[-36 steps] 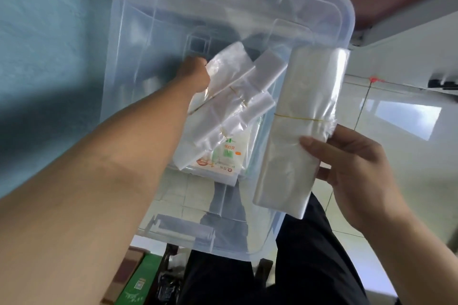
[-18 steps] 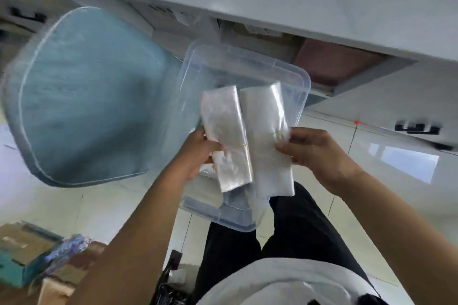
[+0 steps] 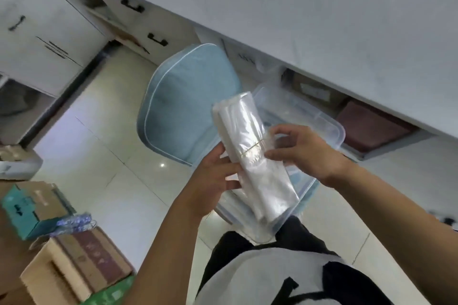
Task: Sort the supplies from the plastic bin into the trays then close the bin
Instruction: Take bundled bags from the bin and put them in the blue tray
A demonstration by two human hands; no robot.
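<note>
- No writing can be read: the cardboard boxes (image 3: 74, 265) at 8 o'clock carry marks too blurred to make out, and so does the teal box (image 3: 27, 208) at 9 o'clock.
- Counted: one bundle of clear plastic bags (image 3: 250, 156), one clear plastic bin (image 3: 322, 126), one blue seat cushion (image 3: 183, 106), two hands. At least two cardboard boxes plus the teal one stand stacked at lower left, with a green box (image 3: 111, 293) under them.
- The bundle sits near the middle of the view, tilted with its upper end toward 11 o'clock and its lower end toward 5 o'clock. A thin yellowish rubber band (image 3: 251, 149) crosses it about midway.
- The left hand (image 3: 213, 181) is at 7 o'clock of the bundle, its fingers against the bundle's left edge and underside, supporting it.
- The right hand (image 3: 302, 153) is at 3 o'clock of the bundle, thumb and fingertips pinching its right edge at the rubber band.
- The bin lies behind and below the bundle, from 1 to 5 o'clock, on the person's lap; what it holds cannot be told.
- The cushion is at 10 o'clock of the bundle, touching the bin's left side.
- White cabinets (image 3: 49, 39) with dark handles fill 10 to 12 o'clock.
</note>
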